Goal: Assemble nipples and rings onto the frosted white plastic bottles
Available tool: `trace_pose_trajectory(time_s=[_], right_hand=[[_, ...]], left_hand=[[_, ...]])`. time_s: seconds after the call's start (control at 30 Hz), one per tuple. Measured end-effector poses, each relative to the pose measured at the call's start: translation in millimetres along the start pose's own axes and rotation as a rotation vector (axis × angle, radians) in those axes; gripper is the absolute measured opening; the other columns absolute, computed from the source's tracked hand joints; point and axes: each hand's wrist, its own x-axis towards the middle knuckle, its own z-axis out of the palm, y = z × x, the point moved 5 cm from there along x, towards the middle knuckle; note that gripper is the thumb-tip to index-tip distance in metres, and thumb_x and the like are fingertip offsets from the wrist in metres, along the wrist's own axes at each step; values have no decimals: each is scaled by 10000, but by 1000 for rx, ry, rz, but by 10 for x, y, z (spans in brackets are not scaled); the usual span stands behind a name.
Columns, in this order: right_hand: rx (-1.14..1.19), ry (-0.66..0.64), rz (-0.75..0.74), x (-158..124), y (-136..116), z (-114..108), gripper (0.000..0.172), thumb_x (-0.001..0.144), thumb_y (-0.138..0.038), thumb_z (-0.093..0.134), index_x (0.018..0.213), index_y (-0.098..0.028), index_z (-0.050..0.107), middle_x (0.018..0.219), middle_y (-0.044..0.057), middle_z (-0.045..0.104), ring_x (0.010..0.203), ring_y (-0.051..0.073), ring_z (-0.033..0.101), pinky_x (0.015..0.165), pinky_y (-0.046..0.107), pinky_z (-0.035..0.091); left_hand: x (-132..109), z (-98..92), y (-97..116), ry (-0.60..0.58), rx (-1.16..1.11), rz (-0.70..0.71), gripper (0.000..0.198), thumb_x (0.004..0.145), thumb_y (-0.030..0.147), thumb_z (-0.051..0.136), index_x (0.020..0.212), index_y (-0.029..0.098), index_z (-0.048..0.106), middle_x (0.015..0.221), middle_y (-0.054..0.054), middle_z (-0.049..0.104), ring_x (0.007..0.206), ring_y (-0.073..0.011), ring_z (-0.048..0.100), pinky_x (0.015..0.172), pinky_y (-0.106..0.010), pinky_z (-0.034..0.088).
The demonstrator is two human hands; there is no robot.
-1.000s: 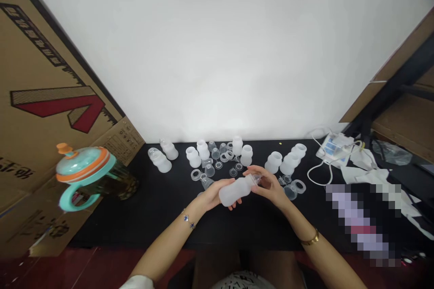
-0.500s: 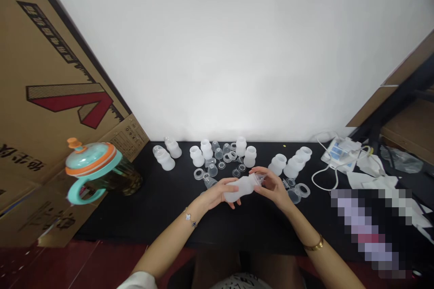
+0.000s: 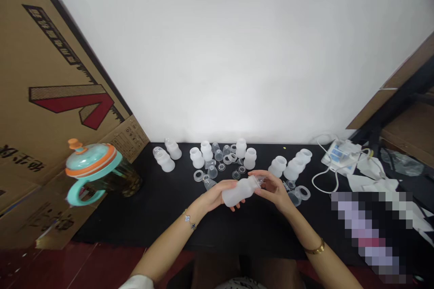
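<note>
A frosted white baby bottle [image 3: 239, 193] lies tilted between my hands above the black table, its neck end pointing right and slightly up. My left hand [image 3: 219, 195] is closed round the bottle's body from the left. At the neck end, my right hand [image 3: 273, 189] grips the collar, the fingers on its far side and the thumb on the near side. A clear nipple [image 3: 260, 180] shows at that end, partly hidden by the right fingers. Just right of my right hand lie a clear cap [image 3: 294, 198] and a pale ring [image 3: 303, 192].
Several open bottles [image 3: 278, 166] stand along the back of the table [image 3: 135, 223], with loose caps and rings [image 3: 198, 175] among them. Two capped bottles [image 3: 164, 160] are at left, near a teal-lidded jug [image 3: 101, 167] and cardboard box [image 3: 68, 90]. A white cable [image 3: 322, 185] and papers [image 3: 373, 180] lie right.
The bottle has turned slightly, its base now a little lower. Both hands keep their hold in nearly the same place, and the view has shifted slightly.
</note>
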Motion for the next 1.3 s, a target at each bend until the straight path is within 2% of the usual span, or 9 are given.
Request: trace_pose_trajectory(time_s=[0.13,0.23,0.4,0.57,0.73,0.97,1.13,1.3], right_hand=[[-34,14,-6,1,46,-27,372,805,-371,784,1152,-292,676,1224,75,665,1077,272,625,811,374,562],[-31,29,-9,3,78,-44,366,809,-344,786,1154,-297,675,1222,68,661,1076,265,623,795,356,560],[-44,76,31,16,97,-62,349,790,-343,801,1112,-288,677,1170,61,659,1023,252,621,770,346,562],[-82,124,57,31,99,-70,332,765,-370,816,1046,-268,671,1089,61,650,968,245,600,712,328,552],[-152,157,86,38,128,-91,356,739,-425,821,1003,-246,665,1005,52,626,889,223,590,660,297,539],[-251,192,112,45,150,-108,363,751,-464,790,999,-231,664,948,45,624,880,225,597,631,279,513],[-253,189,140,46,169,-111,333,784,-473,758,983,-226,658,780,1,575,693,174,574,557,264,466],[-248,193,163,52,204,-108,335,794,-511,738,912,-207,660,715,-12,529,638,155,531,520,248,440]], left_hand=[[3,-9,17,51,26,35,492,826,447,690,1174,102,646,866,-151,735,618,-198,687,486,-247,544],[8,-21,45,125,84,111,466,783,441,734,1116,125,653,875,-116,716,634,-190,680,492,-243,546],[-10,-20,137,273,308,275,491,697,409,813,1087,149,666,973,-74,675,726,-192,642,546,-256,535],[-118,8,268,419,638,489,455,703,346,826,1105,187,686,1110,-79,681,981,-254,632,845,-320,499],[-194,79,326,445,807,620,441,732,317,803,1137,217,659,1155,-76,677,1059,-268,624,929,-358,466],[-228,154,339,463,1033,823,461,737,258,796,1165,236,626,1151,-70,656,1070,-246,624,949,-386,497],[-233,163,281,488,1178,881,461,776,240,761,1213,251,614,1204,-82,633,1117,-245,611,984,-398,510],[-228,166,245,502,1259,936,453,794,200,736,1228,252,615,1206,-78,626,1117,-234,612,991,-392,519]])
